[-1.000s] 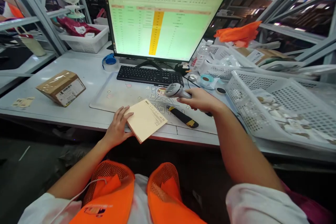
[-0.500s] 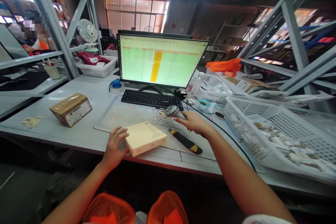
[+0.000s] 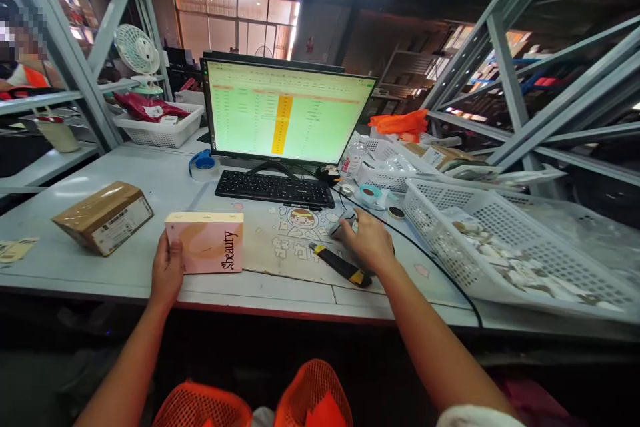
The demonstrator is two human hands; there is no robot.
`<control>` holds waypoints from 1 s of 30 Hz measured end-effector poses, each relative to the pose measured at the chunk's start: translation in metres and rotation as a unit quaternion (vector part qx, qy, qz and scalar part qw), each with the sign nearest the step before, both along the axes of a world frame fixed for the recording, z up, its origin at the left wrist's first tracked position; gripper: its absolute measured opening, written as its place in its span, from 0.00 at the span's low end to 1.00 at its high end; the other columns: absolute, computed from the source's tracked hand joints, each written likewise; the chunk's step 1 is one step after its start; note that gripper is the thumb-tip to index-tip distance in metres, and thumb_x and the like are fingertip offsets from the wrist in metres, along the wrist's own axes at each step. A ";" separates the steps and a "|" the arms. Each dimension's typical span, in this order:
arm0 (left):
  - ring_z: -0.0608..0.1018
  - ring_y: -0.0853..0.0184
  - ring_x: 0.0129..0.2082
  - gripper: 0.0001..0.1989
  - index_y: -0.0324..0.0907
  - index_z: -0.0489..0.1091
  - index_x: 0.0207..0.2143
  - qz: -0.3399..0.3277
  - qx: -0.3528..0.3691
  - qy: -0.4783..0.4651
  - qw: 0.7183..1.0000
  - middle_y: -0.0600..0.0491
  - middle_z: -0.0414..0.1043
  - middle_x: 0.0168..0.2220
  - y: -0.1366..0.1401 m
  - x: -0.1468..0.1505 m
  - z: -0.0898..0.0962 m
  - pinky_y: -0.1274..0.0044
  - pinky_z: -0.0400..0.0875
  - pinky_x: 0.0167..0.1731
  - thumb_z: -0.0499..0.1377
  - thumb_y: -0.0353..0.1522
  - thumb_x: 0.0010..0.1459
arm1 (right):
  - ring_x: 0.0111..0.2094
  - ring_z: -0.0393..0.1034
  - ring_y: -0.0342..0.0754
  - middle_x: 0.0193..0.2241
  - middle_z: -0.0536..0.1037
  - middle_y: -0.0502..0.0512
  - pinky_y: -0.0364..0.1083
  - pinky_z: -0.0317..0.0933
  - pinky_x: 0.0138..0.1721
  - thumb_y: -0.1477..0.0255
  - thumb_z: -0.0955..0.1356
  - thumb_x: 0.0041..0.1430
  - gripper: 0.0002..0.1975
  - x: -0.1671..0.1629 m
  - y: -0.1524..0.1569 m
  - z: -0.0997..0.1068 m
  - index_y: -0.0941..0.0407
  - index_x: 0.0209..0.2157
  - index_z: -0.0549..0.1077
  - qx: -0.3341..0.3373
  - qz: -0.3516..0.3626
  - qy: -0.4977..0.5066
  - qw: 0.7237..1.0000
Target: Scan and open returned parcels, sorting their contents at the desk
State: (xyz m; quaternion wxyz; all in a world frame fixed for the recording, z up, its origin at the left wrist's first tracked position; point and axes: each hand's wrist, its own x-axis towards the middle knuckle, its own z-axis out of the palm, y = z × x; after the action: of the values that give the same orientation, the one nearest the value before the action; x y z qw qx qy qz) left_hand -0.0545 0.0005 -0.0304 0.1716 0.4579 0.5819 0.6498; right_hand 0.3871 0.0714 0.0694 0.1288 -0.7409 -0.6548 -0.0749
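Observation:
My left hand [image 3: 167, 270] grips the left side of a pink box [image 3: 207, 247] lettered "beauty", its thumb on the front face. The box is tilted up so its printed face points toward me, near the table's front edge. My right hand [image 3: 371, 241] is wrapped round a grey barcode scanner [image 3: 344, 221], low over the desk mat [image 3: 280, 263]; most of the scanner is hidden by the hand. Just left of that hand lies a black and yellow utility knife [image 3: 341, 265] on the mat.
A monitor [image 3: 285, 113] with a spreadsheet stands behind a black keyboard [image 3: 270, 188]. A brown carton [image 3: 105, 217] sits at left, near blue tape [image 3: 203, 161]. White baskets [image 3: 425, 203] hold small packets at right. The scanner's black cable [image 3: 430, 253] runs along the right.
My left hand has moved left and turned the box, so its pink lettered face now shows instead of the pale side. My right hand has lowered the scanner toward the mat. The view has shifted right.

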 end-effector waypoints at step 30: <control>0.77 0.48 0.58 0.42 0.40 0.56 0.68 -0.080 0.075 0.119 0.987 0.35 0.73 0.56 -0.022 0.004 -0.029 0.56 0.72 0.60 0.60 0.57 0.62 | 0.44 0.80 0.63 0.47 0.82 0.71 0.55 0.71 0.43 0.54 0.67 0.70 0.30 -0.205 -0.066 0.059 0.62 0.62 0.69 -0.154 0.486 -0.024 0.860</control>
State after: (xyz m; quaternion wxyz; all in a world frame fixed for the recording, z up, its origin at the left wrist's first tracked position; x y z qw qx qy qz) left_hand -0.0502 -0.0214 -0.0596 0.1177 0.5888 0.5091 0.6167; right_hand 0.1825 0.0056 0.1288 0.0174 -0.3368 -0.9379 0.0806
